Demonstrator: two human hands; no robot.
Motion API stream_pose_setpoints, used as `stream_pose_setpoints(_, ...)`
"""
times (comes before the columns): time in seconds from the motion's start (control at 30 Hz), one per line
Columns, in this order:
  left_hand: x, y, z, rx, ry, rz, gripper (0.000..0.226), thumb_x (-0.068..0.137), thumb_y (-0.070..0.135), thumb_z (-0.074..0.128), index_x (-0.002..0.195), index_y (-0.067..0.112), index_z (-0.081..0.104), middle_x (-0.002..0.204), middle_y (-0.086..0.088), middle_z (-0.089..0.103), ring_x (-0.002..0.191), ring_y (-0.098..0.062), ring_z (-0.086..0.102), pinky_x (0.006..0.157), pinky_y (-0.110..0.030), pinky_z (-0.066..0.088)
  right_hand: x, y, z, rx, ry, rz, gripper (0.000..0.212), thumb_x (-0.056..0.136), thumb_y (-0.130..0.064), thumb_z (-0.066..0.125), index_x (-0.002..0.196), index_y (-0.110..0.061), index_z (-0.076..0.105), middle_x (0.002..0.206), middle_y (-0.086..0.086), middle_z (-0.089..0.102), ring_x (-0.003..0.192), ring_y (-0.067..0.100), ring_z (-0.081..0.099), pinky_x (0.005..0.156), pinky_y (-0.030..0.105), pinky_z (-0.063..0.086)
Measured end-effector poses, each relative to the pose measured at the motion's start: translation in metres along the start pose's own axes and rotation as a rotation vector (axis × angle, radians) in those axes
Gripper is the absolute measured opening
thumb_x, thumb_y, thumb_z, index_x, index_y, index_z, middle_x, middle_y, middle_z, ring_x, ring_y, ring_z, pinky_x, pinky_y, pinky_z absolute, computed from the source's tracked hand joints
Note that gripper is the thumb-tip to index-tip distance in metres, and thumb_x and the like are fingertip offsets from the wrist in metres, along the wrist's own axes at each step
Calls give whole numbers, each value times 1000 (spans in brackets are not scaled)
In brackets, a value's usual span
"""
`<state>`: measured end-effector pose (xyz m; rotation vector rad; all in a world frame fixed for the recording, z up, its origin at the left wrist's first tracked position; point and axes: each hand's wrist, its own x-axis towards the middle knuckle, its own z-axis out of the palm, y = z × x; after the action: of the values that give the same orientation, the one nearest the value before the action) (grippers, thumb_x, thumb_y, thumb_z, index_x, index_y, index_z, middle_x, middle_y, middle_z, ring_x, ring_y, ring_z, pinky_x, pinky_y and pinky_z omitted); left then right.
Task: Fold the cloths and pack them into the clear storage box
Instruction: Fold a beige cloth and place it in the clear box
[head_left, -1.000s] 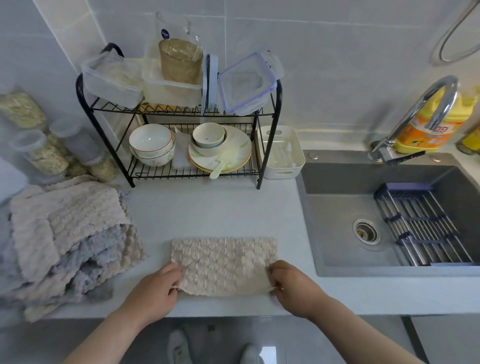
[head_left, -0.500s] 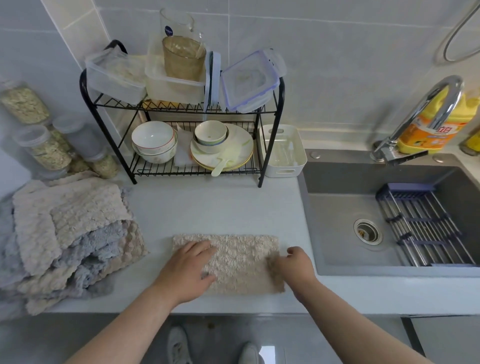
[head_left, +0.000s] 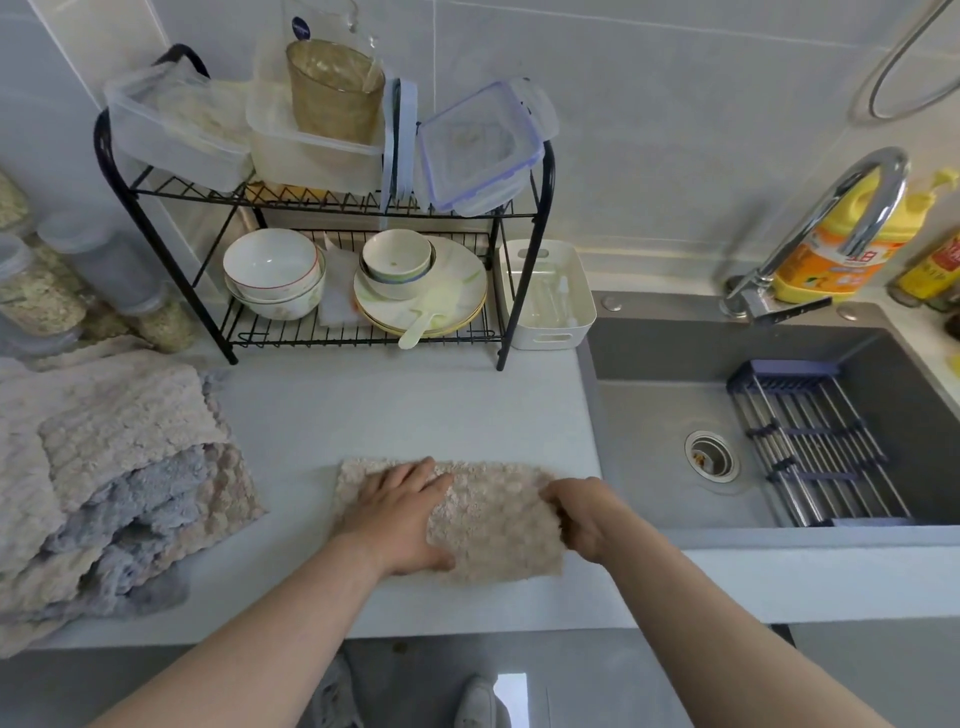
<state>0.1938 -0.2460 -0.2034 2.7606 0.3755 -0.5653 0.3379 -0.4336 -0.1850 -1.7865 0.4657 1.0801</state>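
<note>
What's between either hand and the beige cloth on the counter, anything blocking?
Nothing visible. The left hand lies flat on the beige cloth, pressing it down. The right hand has its grip on the cloth's right edge. Both touch it directly.

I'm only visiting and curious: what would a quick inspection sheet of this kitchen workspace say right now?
Surface: pale countertop beside a grey sink.
Job's things: beige cloth flat near the front edge; pile of cloths heaped at left; clear boxes on the rack's top shelf.
Clutter: dish rack with bowls; jars; white bin.
Hands: left hand flat on the beige cloth; right hand grips its right edge.
Cables: nothing seen.
Surroundings: tiled wall, faucet, yellow bottle.
</note>
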Motion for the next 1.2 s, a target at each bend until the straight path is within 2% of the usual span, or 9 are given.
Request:
stream_pose_setpoints(0.2, -3, -37, -6, -174, 344, 22, 85, 77, 70, 27, 149, 25, 33, 160, 1, 20, 148, -15, 11, 116, -24, 1, 5, -25, -35, 14, 161, -271, 42, 84, -17, 66, 122, -19, 49, 104, 12, 67, 86, 32, 68, 64, 41, 58)
stream_pose_setpoints(0.33, -30, -85, 30, -49, 258, -65, 95, 74, 88, 16, 152, 34, 14, 161, 6, -2, 147, -12, -9, 119, -32, -8, -26, -42, -12, -1, 58, -397, 72, 87, -16, 64, 145, -30, 24, 106, 3, 67, 84, 23, 68, 61, 33, 52)
stream_pose_setpoints(0.47, -27, -88, 37, -14, 274, -62, 93, 74, 87, 25, 151, 36, 16, 160, 6, 2, 148, -12, -1, 118, -35, -5, -42, -41, 39, -178, -34, -482, 81, 86, -15, 62, 148, -38, 16, 91, 4, 61, 70, 21, 60, 63, 36, 54)
stream_pose_setpoints(0.57, -28, -88, 36, -47, 300, -56, 94, 73, 87, 31, 151, 35, 22, 161, 4, 7, 148, -12, 3, 118, -34, -4, -43, -36, 79, -321, -104, -508, 83, 87, -13, 61, 150, -35, 12, 102, 11, 60, 72, 20, 60, 63, 31, 57)
stream_pose_setpoints(0.77, -28, -88, 32, -75, 307, -53, 94, 73, 84, 36, 151, 35, 20, 161, 6, 2, 147, -10, -5, 118, -35, -5, -23, -20, 125, -567, -170, -500, 85, 86, -18, 62, 152, -29, 8, 77, -2, 54, 66, 15, 56, 70, 42, 58)
stream_pose_setpoints(0.9, -30, -88, 31, -89, 287, -59, 92, 74, 82, 35, 151, 38, 11, 158, 10, -8, 147, -9, -11, 118, -34, -9, -31, -21, 117, -300, -285, -457, 57, 90, -10, 60, 140, -22, 35, 78, 10, 58, 59, 19, 57, 54, 31, 54)
stream_pose_setpoints(1.03, -30, -90, 32, -71, 310, -35, 76, 84, 69, 39, 149, 31, 29, 160, 2, 17, 146, -12, 6, 117, -34, -1, -21, -21, 72, -484, 96, -625, 23, 93, -11, 52, 110, -24, 61, 90, -2, 63, 67, 15, 59, 60, 27, 50)
stream_pose_setpoints(1.1, -31, -94, 34, -39, 309, -38, 69, 90, 57, 34, 149, 21, 31, 159, -3, 24, 146, -15, 12, 118, -36, 3, -15, -12, 56, -723, 128, -609, 24, 93, -21, 55, 117, -27, 58, 102, -6, 59, 79, 7, 60, 64, 19, 46)
stream_pose_setpoints(1.2, -34, -84, 30, -140, 416, 48, 70, 92, 49, 35, 151, 12, 23, 159, -7, 14, 148, -24, 14, 118, -41, 6, -7, 5, 53, -725, 78, -517, 26, 92, -36, 58, 115, -26, 53, 94, -9, 63, 80, 6, 61, 62, 17, 44)
